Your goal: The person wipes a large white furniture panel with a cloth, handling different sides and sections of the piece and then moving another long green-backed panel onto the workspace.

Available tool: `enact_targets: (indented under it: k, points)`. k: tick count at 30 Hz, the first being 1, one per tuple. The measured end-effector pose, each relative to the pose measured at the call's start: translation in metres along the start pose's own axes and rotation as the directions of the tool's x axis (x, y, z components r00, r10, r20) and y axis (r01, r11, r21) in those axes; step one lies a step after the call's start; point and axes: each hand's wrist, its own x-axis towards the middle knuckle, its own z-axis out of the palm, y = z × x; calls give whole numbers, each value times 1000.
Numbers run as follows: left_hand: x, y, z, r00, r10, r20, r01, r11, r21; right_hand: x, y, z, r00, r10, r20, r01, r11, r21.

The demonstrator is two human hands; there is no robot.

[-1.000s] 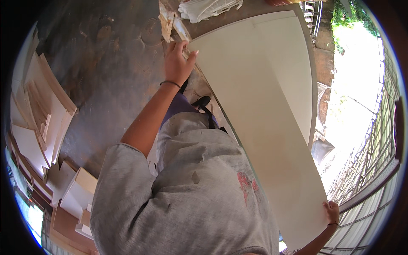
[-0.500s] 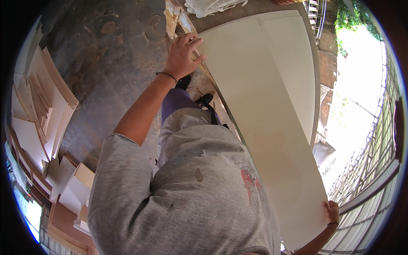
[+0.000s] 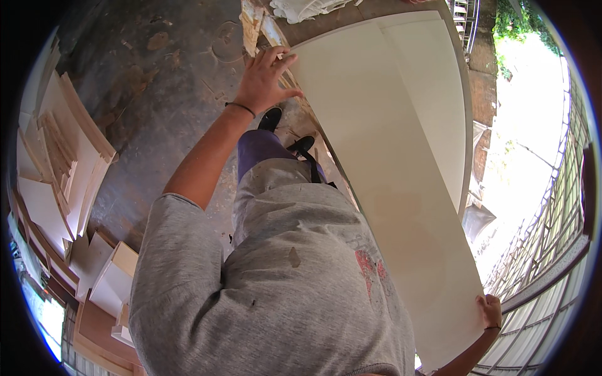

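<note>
A long pale board (image 3: pixel 401 182) stretches diagonally along my right side, from the far middle to the near right. My right hand (image 3: pixel 489 311) is closed round its near right edge, thumb on the face and the other fingers partly hidden. At the far left corner, my left hand (image 3: pixel 266 76) has its fingers spread and slightly bent, with the tips beside or just touching the edge; exact contact is hard to make out. Beneath the long board, a second pale panel (image 3: pixel 433 94) shows along the right.
Cut boards (image 3: pixel 69 150) stand stacked at the left, above pale box-like pieces (image 3: pixel 116 282). A worn wooden strip (image 3: pixel 252 28) and a white bundle (image 3: pixel 307 9) lie at the far side. The stained floor (image 3: pixel 163 113) spreads left of my feet. Metal grating (image 3: pixel 552 219) borders the right.
My left hand has shifted slightly left and its fingers have spread a little more. The long board and my right hand have barely moved.
</note>
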Motion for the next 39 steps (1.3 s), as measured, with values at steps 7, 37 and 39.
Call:
enact_targets:
  k: [7, 37, 39]
  points:
    - [6, -1, 1, 1000, 21, -18, -20, 999, 32, 7, 12, 3, 999, -35, -19, 33, 997, -69]
    - [-4, 39, 17, 880, 437, 183, -414, 897, -153, 17, -4, 10, 1000, -3, -20, 0, 991, -136]
    - [-5, 37, 19, 875, 452, 174, -431, 891, -143, 15, -19, 12, 1000, -7, -22, 4, 996, -94]
